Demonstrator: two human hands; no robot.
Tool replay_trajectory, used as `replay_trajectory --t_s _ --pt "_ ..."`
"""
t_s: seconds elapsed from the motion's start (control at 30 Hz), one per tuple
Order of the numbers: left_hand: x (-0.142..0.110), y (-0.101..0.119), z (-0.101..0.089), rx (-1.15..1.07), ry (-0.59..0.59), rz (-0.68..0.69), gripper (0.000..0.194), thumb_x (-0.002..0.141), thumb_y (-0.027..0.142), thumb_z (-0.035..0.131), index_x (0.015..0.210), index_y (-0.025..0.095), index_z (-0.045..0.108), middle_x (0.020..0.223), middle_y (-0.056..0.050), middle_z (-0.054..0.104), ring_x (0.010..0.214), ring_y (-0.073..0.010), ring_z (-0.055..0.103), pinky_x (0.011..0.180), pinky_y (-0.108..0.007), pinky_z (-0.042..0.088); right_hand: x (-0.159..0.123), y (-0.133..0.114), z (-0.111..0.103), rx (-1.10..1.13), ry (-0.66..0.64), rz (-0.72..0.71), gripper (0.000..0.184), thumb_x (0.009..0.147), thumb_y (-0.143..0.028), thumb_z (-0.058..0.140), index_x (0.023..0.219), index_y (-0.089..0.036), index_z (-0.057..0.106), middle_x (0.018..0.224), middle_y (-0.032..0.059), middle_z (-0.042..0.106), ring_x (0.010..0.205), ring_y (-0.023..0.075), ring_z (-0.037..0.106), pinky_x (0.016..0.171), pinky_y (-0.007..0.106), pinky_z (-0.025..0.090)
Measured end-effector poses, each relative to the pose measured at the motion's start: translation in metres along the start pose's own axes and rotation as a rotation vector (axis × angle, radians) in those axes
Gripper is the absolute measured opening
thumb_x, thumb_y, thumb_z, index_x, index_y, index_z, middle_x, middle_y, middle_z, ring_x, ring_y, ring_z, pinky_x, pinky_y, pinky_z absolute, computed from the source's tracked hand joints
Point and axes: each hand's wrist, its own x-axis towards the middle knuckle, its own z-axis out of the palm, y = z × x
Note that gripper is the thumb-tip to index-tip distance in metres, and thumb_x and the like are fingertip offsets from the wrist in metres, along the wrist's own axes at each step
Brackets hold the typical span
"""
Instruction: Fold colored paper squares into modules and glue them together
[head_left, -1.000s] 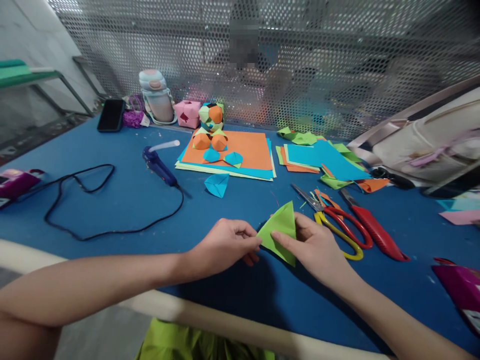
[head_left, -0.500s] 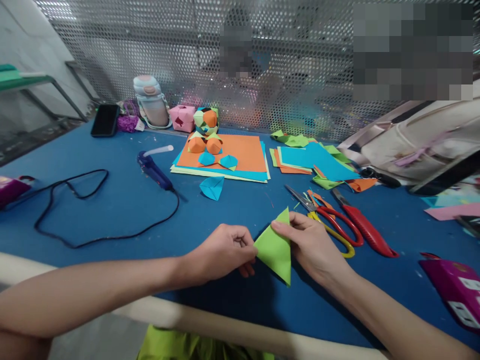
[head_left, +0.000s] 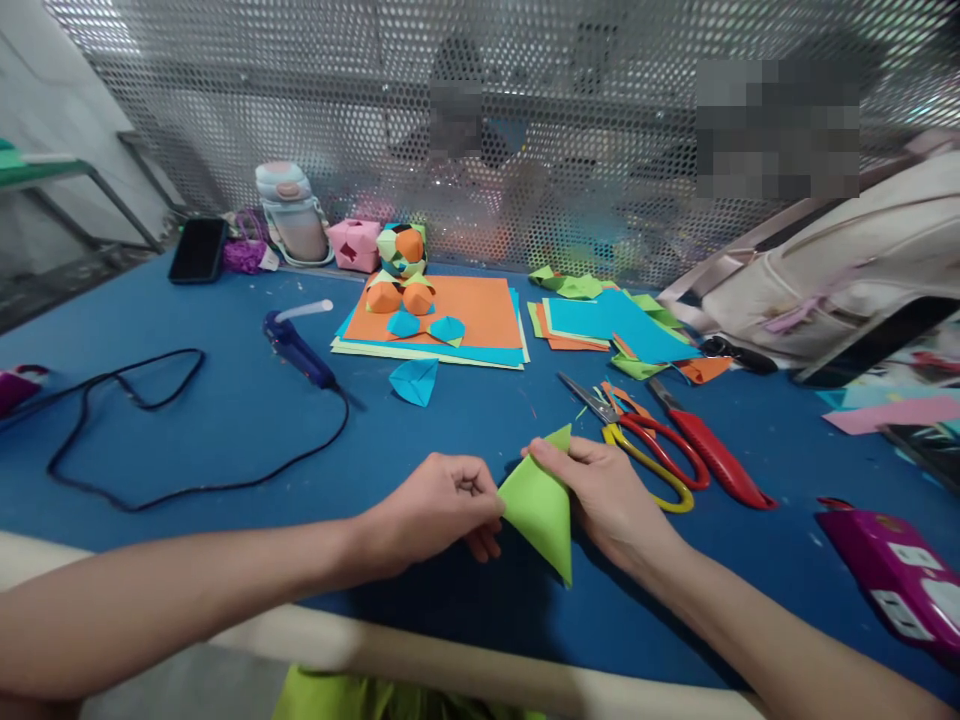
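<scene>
A folded green paper triangle (head_left: 538, 510) is held up over the front of the blue table (head_left: 225, 430). My left hand (head_left: 442, 505) pinches its left corner between thumb and index finger. Along the upper right edge, my right hand (head_left: 604, 490) grips the paper, thumb on the near face and the other fingers behind it. Beyond the hands lies a small folded blue paper piece (head_left: 414, 382). Several folded blue and orange pieces, among them an orange one (head_left: 384, 297), rest on a stack of coloured sheets (head_left: 480, 305).
Right of my hands lie scissors (head_left: 652, 450), a red utility knife (head_left: 716, 455) and a purple power strip (head_left: 892, 570). A blue glue gun (head_left: 300, 350) with its cord is at left. Behind stand a bottle (head_left: 294, 215), a pink paper cube (head_left: 355, 245) and a bag (head_left: 847, 250).
The view has shifted slightly, so most things sit a little further left. Both hands still hold the green paper, which looks slightly turned.
</scene>
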Motion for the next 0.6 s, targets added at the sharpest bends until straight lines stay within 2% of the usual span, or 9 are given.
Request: replay_trajectory --t_s 0.1,0.2,0.3,0.37,0.5,0.6 --pt "-0.002 0.000 0.001 0.032 -0.009 -0.016 0.012 0.069 0.018 0.056 0.060 0.015 0.049 0.049 0.003 0.057 0.045 -0.0101 0.058 0.047 -0.021 0.049 0.005 -0.002 -0.002 0.078 0.073 -0.023 0.028 0.059 -0.040 0.077 0.071 -0.015 0.070 0.061 0.0000 0.061 0.054 0.0107 0.051 0.051 0.024 0.040" --pt "-0.005 -0.002 0.002 0.073 -0.047 -0.040 0.012 0.070 0.018 0.056 0.061 0.015 0.049 0.048 0.003 0.058 0.044 -0.0090 0.057 0.047 -0.020 0.048 0.014 -0.013 -0.015 0.178 0.185 -0.101 0.023 0.057 -0.035 0.079 0.067 -0.017 0.070 0.063 -0.0008 0.061 0.055 0.0091 0.051 0.051 0.022 0.041" --pt "-0.006 -0.003 0.001 0.068 -0.057 -0.027 0.012 0.071 0.018 0.056 0.061 0.014 0.050 0.049 0.003 0.059 0.045 -0.0093 0.058 0.048 -0.020 0.049 0.020 -0.023 -0.026 0.238 0.247 -0.179 0.019 0.062 -0.035 0.076 0.069 -0.018 0.069 0.062 -0.0012 0.059 0.056 0.0093 0.052 0.051 0.021 0.042" --pt "-0.004 -0.002 0.000 0.034 -0.016 0.005 0.013 0.071 0.019 0.056 0.061 0.014 0.050 0.049 0.002 0.059 0.046 -0.0097 0.058 0.049 -0.020 0.049 0.018 -0.025 -0.026 0.234 0.196 -0.201 0.022 0.068 -0.040 0.071 0.074 -0.019 0.068 0.066 0.0004 0.060 0.060 0.0107 0.054 0.054 0.022 0.044" --pt "-0.002 0.002 -0.002 -0.020 0.075 0.099 0.014 0.071 0.019 0.058 0.061 0.013 0.051 0.053 0.001 0.061 0.049 -0.0101 0.060 0.050 -0.020 0.049 0.004 -0.013 -0.009 0.076 -0.060 -0.146 0.030 0.074 -0.047 0.064 0.081 -0.018 0.064 0.074 0.0019 0.062 0.065 0.0132 0.056 0.058 0.024 0.046" --pt "-0.002 0.003 -0.001 -0.019 0.088 0.114 0.013 0.072 0.017 0.058 0.061 0.013 0.052 0.052 0.001 0.060 0.049 -0.0099 0.060 0.050 -0.020 0.049 -0.007 -0.002 0.003 -0.171 -0.040 -0.134 0.030 0.070 -0.046 0.067 0.078 -0.018 0.060 0.071 -0.0005 0.061 0.061 0.0125 0.054 0.055 0.023 0.044"
